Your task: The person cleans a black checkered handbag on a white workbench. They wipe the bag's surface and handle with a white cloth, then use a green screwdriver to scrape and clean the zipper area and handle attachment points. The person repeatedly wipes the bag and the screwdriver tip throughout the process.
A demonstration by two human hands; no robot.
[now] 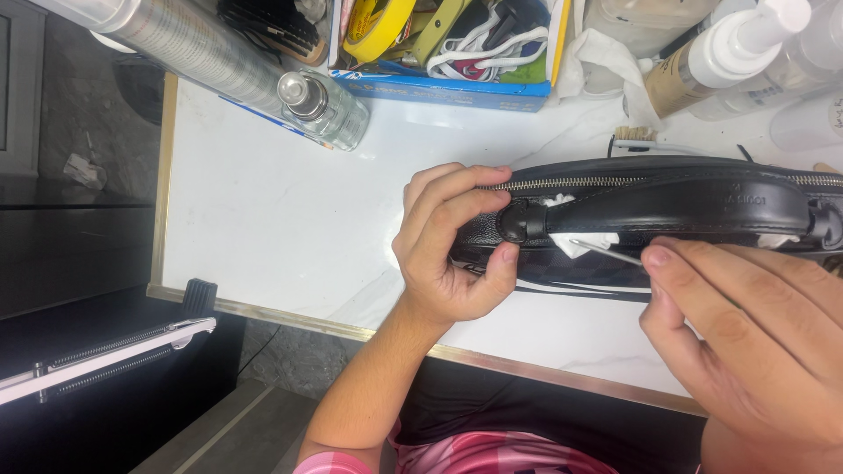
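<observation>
The bag (pixel 650 219) lies on its side near the counter's (pixel 281 228) near edge, toward the right corner, zipper facing away. The left hand (pixel 452 250) clamps the bag's end, thumb beneath and fingers over the zipper, to steady it. The right hand (pixel 746 342) pinches a thin needle (pixel 606 253), tip aimed under the handle (pixel 676 206), where white cloth (pixel 584 241) shows.

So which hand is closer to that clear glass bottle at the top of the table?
Left. The left hand grips the black bag's end, just below-right of the glass bottle. The right hand, pinching a thin needle, is far off.
</observation>
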